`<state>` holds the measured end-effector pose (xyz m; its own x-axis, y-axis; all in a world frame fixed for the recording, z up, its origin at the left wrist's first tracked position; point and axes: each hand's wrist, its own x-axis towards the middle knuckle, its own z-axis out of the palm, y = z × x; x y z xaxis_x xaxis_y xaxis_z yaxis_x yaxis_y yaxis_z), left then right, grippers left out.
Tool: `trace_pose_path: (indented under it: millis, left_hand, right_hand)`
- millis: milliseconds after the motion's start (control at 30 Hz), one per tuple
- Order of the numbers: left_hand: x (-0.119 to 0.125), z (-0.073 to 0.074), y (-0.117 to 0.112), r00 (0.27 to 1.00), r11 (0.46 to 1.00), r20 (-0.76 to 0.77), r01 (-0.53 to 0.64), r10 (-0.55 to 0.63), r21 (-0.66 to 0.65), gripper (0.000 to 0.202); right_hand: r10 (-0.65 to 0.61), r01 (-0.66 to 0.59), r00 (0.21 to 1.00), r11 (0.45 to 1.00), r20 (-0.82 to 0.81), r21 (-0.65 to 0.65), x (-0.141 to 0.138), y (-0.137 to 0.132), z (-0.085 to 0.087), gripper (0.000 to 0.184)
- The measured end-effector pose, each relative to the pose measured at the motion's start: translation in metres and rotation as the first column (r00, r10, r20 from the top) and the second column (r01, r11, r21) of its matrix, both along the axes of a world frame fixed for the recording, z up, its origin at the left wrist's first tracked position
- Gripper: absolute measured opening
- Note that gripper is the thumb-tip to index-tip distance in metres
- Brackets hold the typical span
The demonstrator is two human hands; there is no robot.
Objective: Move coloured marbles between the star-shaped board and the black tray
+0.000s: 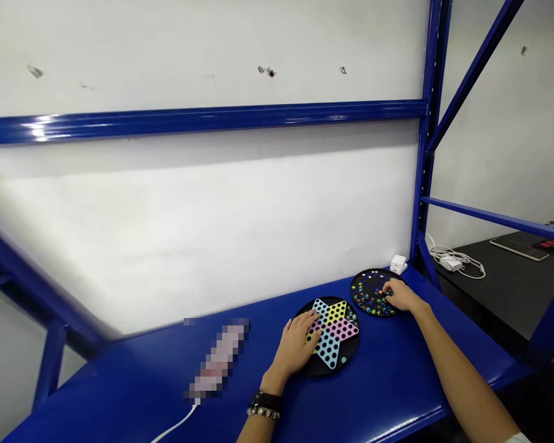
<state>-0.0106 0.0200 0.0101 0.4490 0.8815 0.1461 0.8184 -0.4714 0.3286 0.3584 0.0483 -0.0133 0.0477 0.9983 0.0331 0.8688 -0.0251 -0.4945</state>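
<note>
A round black Chinese checkers board (329,355) with a star of blue, yellow and pink points lies on the blue tabletop. My left hand (298,338) rests on its left side, fingers stretched over the holes and covering part of the star. A few marbles (351,317) sit at the board's right edge. Behind it to the right is a round black tray (388,274) with several coloured marbles (367,303) scattered in it. Over this tray, my right hand (401,295) has its fingertips pinched together among the marbles; what they hold is too small to make out.
On the blue table (166,375), a blurred flat object (219,360) with a white cable lies to the left. White adapters (398,264) stand in the back right corner. Blue metal posts (422,184) frame the table, and a black table (498,271) with cables is beyond.
</note>
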Motion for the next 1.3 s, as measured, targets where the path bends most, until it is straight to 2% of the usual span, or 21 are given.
trace_pose_path:
  millis: [133,367,467,567,633,733,833,867,933,1067,1133,1200,1300]
  left_hand:
    - [0.001,0.001,-0.001,1.0,1.0,0.01,-0.001,0.001,-0.001,0.042]
    - [0.0,-0.001,0.0,1.0,1.0,0.026,0.004,-0.004,-0.026,0.042]
    - [0.0,-0.003,0.001,1.0,1.0,0.027,0.011,-0.011,-0.005,0.042]
    - [-0.001,-0.003,0.002,1.0,1.0,0.022,0.007,-0.007,0.024,0.041]
    - [-0.001,-0.003,0.002,1.0,1.0,0.017,0.002,-0.003,0.028,0.041]
    - [0.0,-0.003,0.001,1.0,1.0,0.014,0.004,-0.004,0.015,0.041]
    - [-0.001,-0.003,0.001,1.0,1.0,0.017,0.005,-0.005,-0.002,0.042]
    - [-0.001,-0.003,0.001,1.0,1.0,0.018,0.005,-0.005,-0.006,0.042]
    - [-0.001,-0.004,0.002,1.0,1.0,0.019,0.006,-0.005,-0.013,0.042]
    - [-0.001,-0.003,0.001,1.0,1.0,0.019,0.005,-0.005,-0.013,0.041]
    - [0.0,-0.002,0.001,1.0,1.0,0.015,0.001,-0.001,-0.009,0.041]
    - [0.0,-0.001,0.0,1.0,1.0,0.012,0.0,0.0,-0.006,0.041]
    - [-0.001,-0.002,0.001,1.0,1.0,0.01,0.006,-0.006,0.003,0.042]
  right_hand:
    - [0.015,-0.014,0.997,1.0,-0.074,0.011,-0.002,0.002,-0.003,0.021]
    - [-0.025,0.028,0.994,0.999,-0.105,0.03,-0.009,0.002,-0.003,0.016]
    - [-0.016,0.03,0.981,0.997,-0.191,0.069,-0.014,0.0,0.005,0.007]
    - [0.037,-0.006,0.951,0.995,-0.306,0.103,-0.024,-0.004,0.019,0.011]
    - [0.104,-0.069,0.918,0.992,-0.382,0.105,-0.037,-0.008,0.028,0.02]
    - [0.237,-0.25,0.829,0.967,-0.506,0.043,-0.065,-0.015,0.033,0.028]
    - [0.388,-0.519,0.672,0.855,-0.631,-0.026,-0.095,-0.022,0.029,0.032]
    - [0.431,-0.582,0.636,0.813,-0.64,-0.03,-0.103,-0.024,0.027,0.033]
    - [0.498,-0.644,0.61,0.765,-0.617,-0.02,-0.113,-0.027,0.024,0.034]
    - [0.53,-0.672,0.618,0.739,-0.58,-0.041,-0.118,-0.032,0.023,0.035]
    - [0.534,-0.665,0.632,0.746,-0.562,-0.039,-0.118,-0.033,0.026,0.035]
    - [0.528,-0.595,0.689,0.803,-0.496,0.029,-0.115,-0.033,0.03,0.029]
    - [0.4,-0.354,0.861,0.915,-0.315,0.194,-0.102,-0.027,0.033,0.025]
